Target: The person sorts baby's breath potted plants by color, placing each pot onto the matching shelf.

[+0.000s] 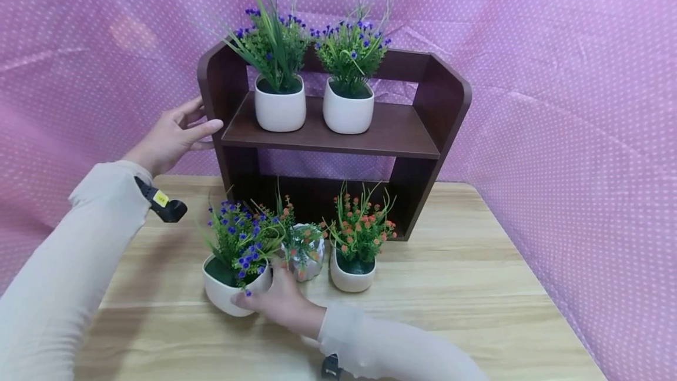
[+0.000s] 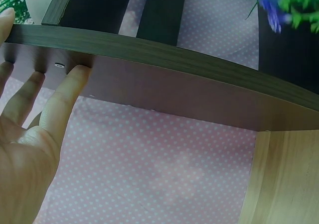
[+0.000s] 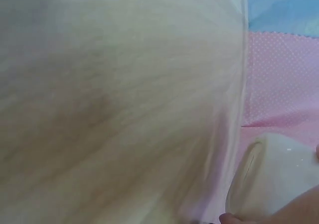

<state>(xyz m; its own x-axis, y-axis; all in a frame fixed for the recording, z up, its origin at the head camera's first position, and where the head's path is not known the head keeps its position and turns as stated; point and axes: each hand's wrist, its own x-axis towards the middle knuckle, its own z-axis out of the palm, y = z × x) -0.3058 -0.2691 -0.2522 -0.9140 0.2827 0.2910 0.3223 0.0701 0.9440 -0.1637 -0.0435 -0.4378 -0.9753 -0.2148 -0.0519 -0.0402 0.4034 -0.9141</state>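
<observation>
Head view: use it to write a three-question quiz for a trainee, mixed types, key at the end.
1. How many pots stand on the upper shelf board?
2. True or false: the left hand is holding a pot.
3. What colour are the flowers in the white planter that the right hand grips? A) white B) blue-purple C) pink

Key:
1. Two.
2. False; it touches the side panel of the shelf unit.
3. B.
</observation>
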